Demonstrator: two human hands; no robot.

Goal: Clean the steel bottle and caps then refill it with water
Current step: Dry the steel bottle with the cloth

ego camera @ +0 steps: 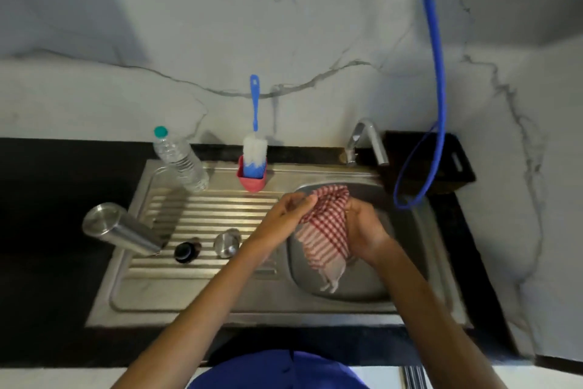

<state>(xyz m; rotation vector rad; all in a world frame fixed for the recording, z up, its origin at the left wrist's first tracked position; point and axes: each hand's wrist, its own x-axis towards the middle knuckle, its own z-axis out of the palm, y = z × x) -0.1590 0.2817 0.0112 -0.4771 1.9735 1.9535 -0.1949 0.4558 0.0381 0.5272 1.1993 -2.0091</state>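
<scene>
— Steel bottle lies at nine o'clock on the drainboard, caps beside it. Draining, probably.
— And the hands?
— Left hand and right hand both grasp the checked cloth over the basin, likely drying.

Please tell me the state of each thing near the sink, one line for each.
steel bottle: inverted, leaning, uncapped
black cap: off, on drainboard
steel cap: off, on drainboard
plastic bottle: capped, upright
brush: standing in red holder
tap: not running
checked cloth: held by left hand and right hand
</scene>
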